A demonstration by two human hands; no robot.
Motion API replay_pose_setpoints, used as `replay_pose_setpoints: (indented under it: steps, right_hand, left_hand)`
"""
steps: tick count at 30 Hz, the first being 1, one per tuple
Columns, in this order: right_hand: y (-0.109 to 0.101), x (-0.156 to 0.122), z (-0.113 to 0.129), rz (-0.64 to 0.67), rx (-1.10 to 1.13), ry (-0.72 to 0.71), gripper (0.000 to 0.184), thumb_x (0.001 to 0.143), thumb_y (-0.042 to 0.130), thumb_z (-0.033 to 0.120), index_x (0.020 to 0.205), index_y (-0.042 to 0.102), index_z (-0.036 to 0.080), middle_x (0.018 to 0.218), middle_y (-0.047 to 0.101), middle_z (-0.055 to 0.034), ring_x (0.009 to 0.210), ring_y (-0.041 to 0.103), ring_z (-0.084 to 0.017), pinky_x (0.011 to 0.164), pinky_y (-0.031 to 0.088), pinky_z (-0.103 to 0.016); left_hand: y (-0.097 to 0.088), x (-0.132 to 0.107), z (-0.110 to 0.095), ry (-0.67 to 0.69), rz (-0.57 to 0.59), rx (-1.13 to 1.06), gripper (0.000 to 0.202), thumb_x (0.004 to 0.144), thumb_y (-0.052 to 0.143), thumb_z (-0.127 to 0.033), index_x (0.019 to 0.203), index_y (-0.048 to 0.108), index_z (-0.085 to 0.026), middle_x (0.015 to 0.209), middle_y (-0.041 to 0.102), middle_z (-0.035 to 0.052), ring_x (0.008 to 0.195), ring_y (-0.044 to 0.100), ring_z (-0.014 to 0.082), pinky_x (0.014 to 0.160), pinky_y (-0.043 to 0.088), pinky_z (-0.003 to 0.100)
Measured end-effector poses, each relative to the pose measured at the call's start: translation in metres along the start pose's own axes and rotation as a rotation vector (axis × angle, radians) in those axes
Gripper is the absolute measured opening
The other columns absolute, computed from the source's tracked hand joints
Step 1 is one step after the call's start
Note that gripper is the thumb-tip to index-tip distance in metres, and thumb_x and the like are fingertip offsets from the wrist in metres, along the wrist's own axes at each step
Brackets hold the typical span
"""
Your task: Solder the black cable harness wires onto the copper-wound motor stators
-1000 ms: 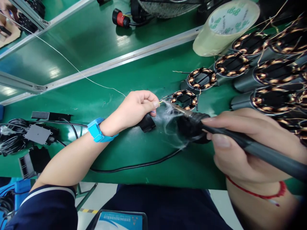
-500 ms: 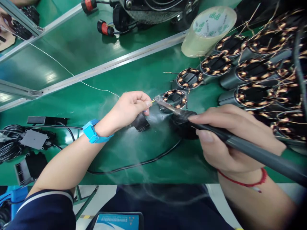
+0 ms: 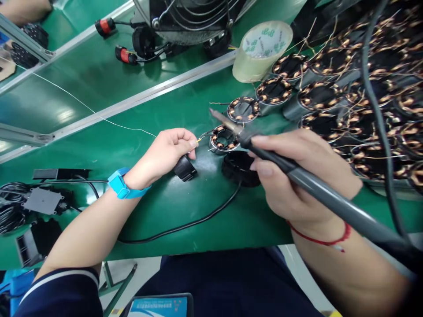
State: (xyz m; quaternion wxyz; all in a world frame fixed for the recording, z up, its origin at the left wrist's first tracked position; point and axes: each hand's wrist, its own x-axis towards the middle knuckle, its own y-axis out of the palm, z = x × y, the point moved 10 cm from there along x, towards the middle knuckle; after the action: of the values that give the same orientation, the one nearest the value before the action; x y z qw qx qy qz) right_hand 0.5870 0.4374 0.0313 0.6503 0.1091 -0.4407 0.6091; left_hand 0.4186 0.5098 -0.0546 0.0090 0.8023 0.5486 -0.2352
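My left hand point(image 3: 176, 147) is closed in a pinch on a thin yellow wire point(image 3: 198, 140), whose end meets a lead from a copper-wound motor stator point(image 3: 224, 139). A thin strand of solder wire point(image 3: 115, 124) trails leftward from behind that hand. Just below the fingers lies a small black plastic part point(image 3: 185, 169). My right hand point(image 3: 291, 169) grips a soldering iron point(image 3: 317, 187) like a pen; its tip is raised up and right of the wire joint, apart from it. A round black cap point(image 3: 239, 168) with a cable sits beneath the right fingertips.
Many more stators point(image 3: 319, 94) crowd the right side, crossed by the iron's cord point(image 3: 380, 119). A tape roll point(image 3: 262, 50) stands behind them. A metal rail point(image 3: 145, 97) runs across the back. Black cables and a grey box point(image 3: 45, 200) lie left; a black cable point(image 3: 185, 226) curves in front.
The soldering iron's tip has lifted off the wire joint, and the smoke has thinned. My left hand keeps its pinch. The whole view has shifted slightly.
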Motion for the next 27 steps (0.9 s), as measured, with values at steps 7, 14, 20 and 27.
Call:
replay_pose_setpoints:
  steps: [7, 14, 20, 27]
  right_hand:
    - [0.017, 0.023, -0.016, 0.195, -0.012, 0.257, 0.037, 0.101, 0.054, 0.025, 0.138, 0.050, 0.023, 0.118, 0.064, -0.0020, 0.090, 0.068, -0.017, 0.081, 0.058, -0.028]
    - [0.049, 0.023, -0.023, 0.318, -0.095, 0.227, 0.045, 0.089, 0.054, 0.015, 0.132, 0.047, 0.027, 0.115, 0.065, -0.0042, 0.105, 0.062, -0.028, 0.091, 0.051, -0.049]
    - [0.051, 0.018, -0.021, 0.319, -0.128, 0.193, 0.046, 0.088, 0.054, 0.019, 0.132, 0.045, 0.027, 0.106, 0.067, -0.0038, 0.097, 0.063, -0.029, 0.090, 0.048, -0.049]
    - [0.069, 0.026, 0.008, 0.308, -0.175, 0.067, 0.044, 0.090, 0.051, 0.022, 0.133, 0.045, 0.019, 0.099, 0.065, -0.0068, 0.092, 0.060, -0.030, 0.079, 0.049, -0.045]
  left_hand:
    - [0.001, 0.000, -0.002, 0.005, 0.009, -0.009, 0.012, 0.084, 0.058, -0.019, 0.074, 0.058, -0.013, 0.063, 0.059, -0.0015, 0.058, 0.049, 0.0068, 0.059, 0.036, 0.019]
    - [0.001, 0.002, 0.000, 0.019, 0.007, -0.003, 0.012, 0.085, 0.055, -0.018, 0.074, 0.058, -0.013, 0.063, 0.060, -0.0016, 0.057, 0.049, 0.0065, 0.059, 0.036, 0.019]
    - [0.001, 0.000, -0.001, 0.001, 0.003, -0.002, 0.012, 0.085, 0.054, -0.015, 0.074, 0.057, -0.013, 0.064, 0.060, -0.0010, 0.059, 0.049, 0.0065, 0.062, 0.038, 0.020]
    - [0.002, 0.001, 0.000, 0.039, 0.022, -0.058, 0.013, 0.083, 0.053, -0.015, 0.071, 0.056, -0.013, 0.064, 0.058, -0.0017, 0.057, 0.047, 0.0057, 0.057, 0.036, 0.019]
